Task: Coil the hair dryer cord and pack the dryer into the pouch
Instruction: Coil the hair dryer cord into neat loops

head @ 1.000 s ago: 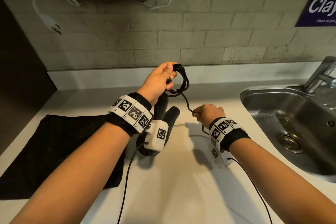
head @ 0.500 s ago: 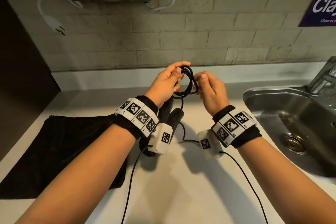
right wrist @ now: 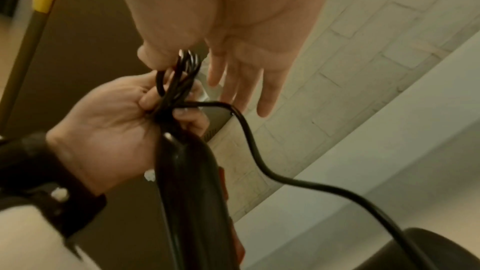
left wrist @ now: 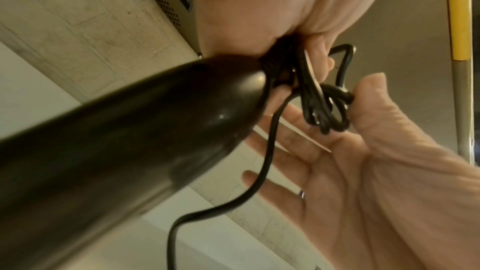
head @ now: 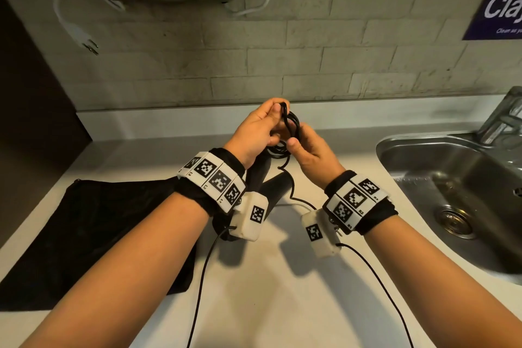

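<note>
My left hand point(head: 260, 127) grips the black coiled cord point(head: 291, 124) just above the end of the black hair dryer point(head: 271, 189), which hangs under that wrist over the counter. In the right wrist view its fingers point(right wrist: 155, 98) curl round the cord loops point(right wrist: 182, 73). My right hand point(head: 313, 150) sits close on the right. Its fingers point(left wrist: 285, 151) are straight, and the coil point(left wrist: 324, 110) lies between thumb and forefinger. Loose cord point(head: 292, 192) trails down to the counter. The black pouch point(head: 99, 229) lies flat at the left.
A steel sink point(head: 452, 178) with a faucet point(head: 505, 118) is set into the counter point(head: 254, 305) on the right. The brick wall rises close behind. A white plug point(head: 87, 42) dangles from the wall at upper left. Thin black wrist-camera cables point(head: 200, 277) cross the counter.
My right hand rose from low over the counter, carrying a length of cord up to the coil, and now rests against the loops. The left hand kept its grip.
</note>
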`<state>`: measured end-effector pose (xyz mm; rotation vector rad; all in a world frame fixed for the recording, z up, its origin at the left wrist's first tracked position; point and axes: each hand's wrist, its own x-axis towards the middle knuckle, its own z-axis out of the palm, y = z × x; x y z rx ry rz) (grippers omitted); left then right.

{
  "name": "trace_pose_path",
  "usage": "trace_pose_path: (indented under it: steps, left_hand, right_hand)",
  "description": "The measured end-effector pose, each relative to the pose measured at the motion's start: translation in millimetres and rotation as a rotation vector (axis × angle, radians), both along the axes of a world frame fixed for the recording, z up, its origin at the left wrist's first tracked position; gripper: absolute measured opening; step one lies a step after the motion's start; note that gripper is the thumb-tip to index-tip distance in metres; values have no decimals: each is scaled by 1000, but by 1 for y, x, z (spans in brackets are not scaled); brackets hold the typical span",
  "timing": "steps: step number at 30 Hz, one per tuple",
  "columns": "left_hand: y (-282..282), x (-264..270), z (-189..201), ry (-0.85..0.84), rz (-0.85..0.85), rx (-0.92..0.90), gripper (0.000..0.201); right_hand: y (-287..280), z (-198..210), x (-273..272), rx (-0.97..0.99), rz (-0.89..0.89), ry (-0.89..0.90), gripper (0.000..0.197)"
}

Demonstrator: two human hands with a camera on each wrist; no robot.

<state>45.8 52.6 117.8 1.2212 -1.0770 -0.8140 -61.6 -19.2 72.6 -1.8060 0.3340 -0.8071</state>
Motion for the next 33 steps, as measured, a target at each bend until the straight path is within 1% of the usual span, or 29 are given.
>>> trace_pose_path:
  steps: [1,2,4,5,6,9,10,12,14,16,17,18,19,20,22,23,25,27,28,31,33]
  left_hand:
    - [0,-1,0,-8,-8,4,29]
    - [1,-1,-1,-11,-16,10,29]
    - [1,-3,-2,-6,-39,16,30]
    - [1,-4,-2,-3,-53,17,30]
    - [2,-5,-2,-2,-60,16,30]
    - [3,-7,0,-19,-72,4,30]
    - [3,-7,1,-10,-75,-1,31]
    - [4,-6,4,-1,-81,9,31]
    - [5,-6,5,-8,-88,10,27]
    - [6,-5,5,-12,-70,-2,20]
    - [6,-2,4,-14,-58,-3,11]
    - [7,0,3,-12,-44,1,4]
    - [6,3,1,-27,-26,8,12]
    - [6,4,1,-41,-18,23,18]
    - [5,2,2,-67,-12,42,18]
    - [4,0,2,-74,-8,44,16]
    - [4,-5,3,-77,20,50,14]
    - [3,-5,3,-82,41,46,17]
    - [4,-4,3,-81,43,51,18]
    - [6,-5,5,-88,37,52,22]
    - [8,-5,6,-104,23,44,25]
  right_hand:
    - [1,-1,2,-23,20,17,53]
    - [2,-2,3,-29,27,28,46]
    - [3,-3,5,10,34,15,25]
    - [3,-3,5,21,33,7,19]
    - [3,-3,5,5,25,15,17]
    - [-2,-8,5,-64,-2,69,17]
    - [-4,-10,5,-69,-10,84,20]
    - [-9,-14,4,-89,-12,78,42]
    - [-14,-21,3,-222,-46,118,65]
    - [-17,-27,-2,-393,-115,241,95]
    - [-20,-31,-6,-451,-158,288,105]
    - [-24,-36,-9,-499,-192,313,108]
    - [-28,-41,-12,-538,-217,332,104]
    - [-31,-44,-14,-569,-232,362,97]
    - [-34,-44,-15,-579,-241,434,72]
    - [-34,-42,-15,-558,-232,463,59]
    - [-33,-38,-12,-511,-191,484,43]
    - [-28,-29,-10,-418,-148,442,29]
    - [-25,-26,-10,-363,-126,410,26]
    - [-14,-15,-10,-251,-45,327,26]
    - [-9,-11,-8,-155,-17,237,26]
